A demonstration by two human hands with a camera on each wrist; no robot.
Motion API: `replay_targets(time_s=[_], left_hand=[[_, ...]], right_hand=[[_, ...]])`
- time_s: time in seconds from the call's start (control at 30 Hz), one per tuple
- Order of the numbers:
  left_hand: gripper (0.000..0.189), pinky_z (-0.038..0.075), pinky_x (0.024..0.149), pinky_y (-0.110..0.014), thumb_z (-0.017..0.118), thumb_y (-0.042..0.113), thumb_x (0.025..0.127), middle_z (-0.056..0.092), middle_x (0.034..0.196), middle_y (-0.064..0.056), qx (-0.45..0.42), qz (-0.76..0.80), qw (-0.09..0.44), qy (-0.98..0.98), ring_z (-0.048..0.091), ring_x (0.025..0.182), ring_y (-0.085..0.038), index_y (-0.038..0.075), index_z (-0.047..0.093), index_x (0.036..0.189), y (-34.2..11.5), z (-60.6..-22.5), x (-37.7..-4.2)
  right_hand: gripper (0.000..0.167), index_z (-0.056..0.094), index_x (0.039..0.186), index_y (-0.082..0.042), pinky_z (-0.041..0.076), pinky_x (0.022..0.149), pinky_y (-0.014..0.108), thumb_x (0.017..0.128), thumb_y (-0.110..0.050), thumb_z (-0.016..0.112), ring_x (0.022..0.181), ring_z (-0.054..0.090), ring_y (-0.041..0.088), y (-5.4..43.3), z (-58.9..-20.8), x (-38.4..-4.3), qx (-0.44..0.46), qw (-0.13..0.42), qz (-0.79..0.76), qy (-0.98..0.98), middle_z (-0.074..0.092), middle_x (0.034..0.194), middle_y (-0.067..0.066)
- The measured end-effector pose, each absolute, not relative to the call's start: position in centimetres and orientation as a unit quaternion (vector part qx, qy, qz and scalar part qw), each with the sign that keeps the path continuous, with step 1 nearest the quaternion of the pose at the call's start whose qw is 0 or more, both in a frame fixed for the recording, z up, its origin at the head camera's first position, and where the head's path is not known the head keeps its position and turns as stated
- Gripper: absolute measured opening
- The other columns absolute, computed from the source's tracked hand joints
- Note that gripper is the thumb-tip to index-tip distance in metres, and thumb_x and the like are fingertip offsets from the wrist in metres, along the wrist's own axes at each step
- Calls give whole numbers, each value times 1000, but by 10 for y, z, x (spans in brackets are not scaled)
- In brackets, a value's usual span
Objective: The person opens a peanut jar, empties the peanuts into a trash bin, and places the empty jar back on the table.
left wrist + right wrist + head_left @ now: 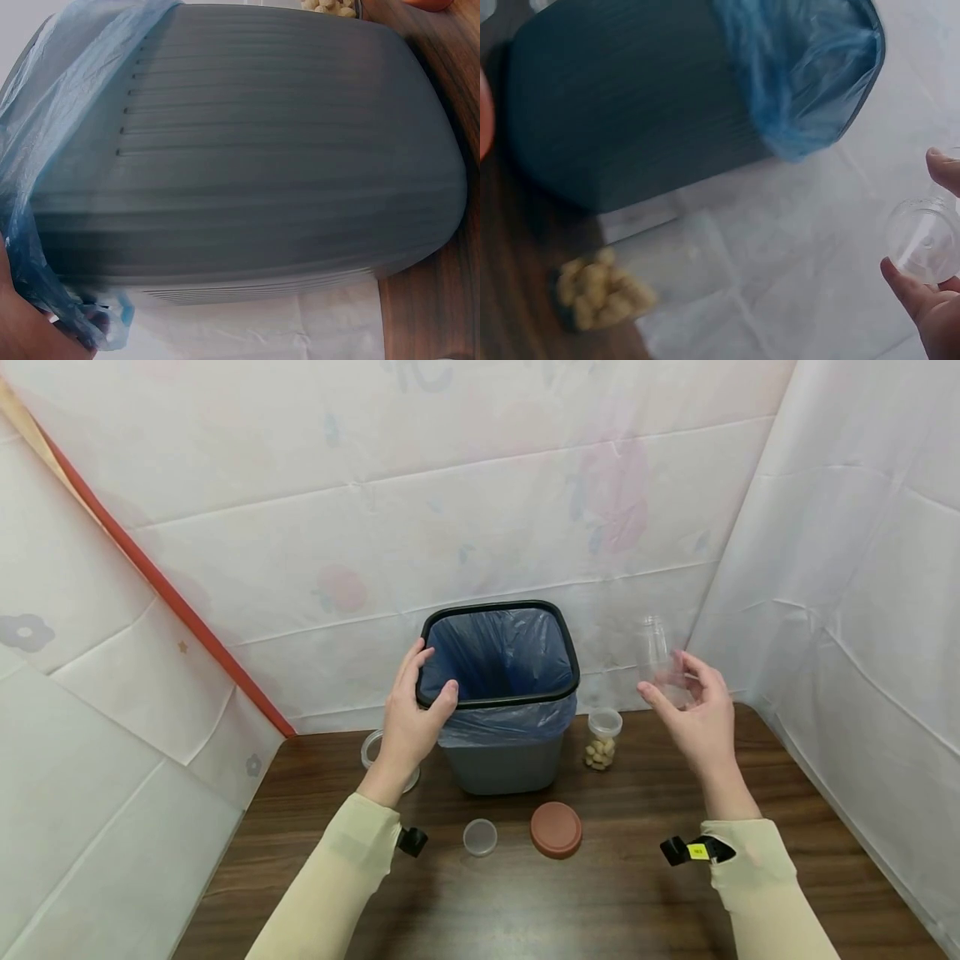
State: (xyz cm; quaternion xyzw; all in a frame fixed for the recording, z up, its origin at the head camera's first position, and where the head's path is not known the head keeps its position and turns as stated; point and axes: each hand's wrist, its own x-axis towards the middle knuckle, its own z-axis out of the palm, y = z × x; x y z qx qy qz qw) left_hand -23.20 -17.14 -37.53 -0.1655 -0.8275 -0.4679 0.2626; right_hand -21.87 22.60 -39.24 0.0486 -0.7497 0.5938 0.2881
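The right hand [701, 718] grips a clear jar [657, 647], its long axis tilted from eleven to five o'clock, well apart from the bin [504, 768] at nine o'clock. The left hand [412, 714], nearer the bin — touching it — holds its eight-o'clock corner between thumb and fingers. Round the bin: nut jar [602, 743] at four, reddish lid [556, 830] at five, small clear lid [480, 837] at six.

Below the fingers [406, 673], a dark wood-grain table [637, 902]; behind them, a creased white printed sheet [480, 518]; leftward, a slanting red strip [180, 601].
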Motion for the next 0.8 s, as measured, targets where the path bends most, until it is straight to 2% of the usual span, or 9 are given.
replay_targets(time_s=[0.13, 0.43, 0.6, 0.8], left_hand=[[74, 30, 125, -67, 63, 50, 102, 33, 178, -3, -167, -468, 264, -827, 31, 163, -25, 11, 50, 163, -172, -376, -232], [75, 31, 125, -67, 62, 50, 102, 33, 178, -4, -165, -470, 263, -826, 32, 162, -25, 9, 49, 163, -171, -374, -232], [75, 31, 125, -66, 61, 50, 102, 33, 177, -5, -165, -471, 264, -826, 33, 162, -25, 8, 50, 163, -170, -374, -231], [75, 32, 125, -66, 61, 51, 102, 33, 177, -6, -164, -472, 262, -825, 33, 162, -25, 9, 50, 163, -171, -374, -231]], right_hand=[[69, 60, 155, -8, 53, 83, 9, 92, -9, 89, 117, 63, 0, 233, -414, -221, 30, 290, 583, -758, 51, 140, 0], [61, 61, 155, -11, 48, 93, 11, 98, -16, 84, 121, 60, 1, 254, -446, -221, -8, 273, 584, -765, 61, 139, -1], [62, 64, 153, -13, 45, 92, 15, 95, -16, 87, 116, 59, 0, 264, -455, -222, -21, 278, 561, -780, 68, 134, 4], [66, 62, 153, -7, 46, 91, 10, 93, -14, 89, 111, 59, -5, 279, -464, -227, -29, 270, 539, -797, 69, 136, 12]])
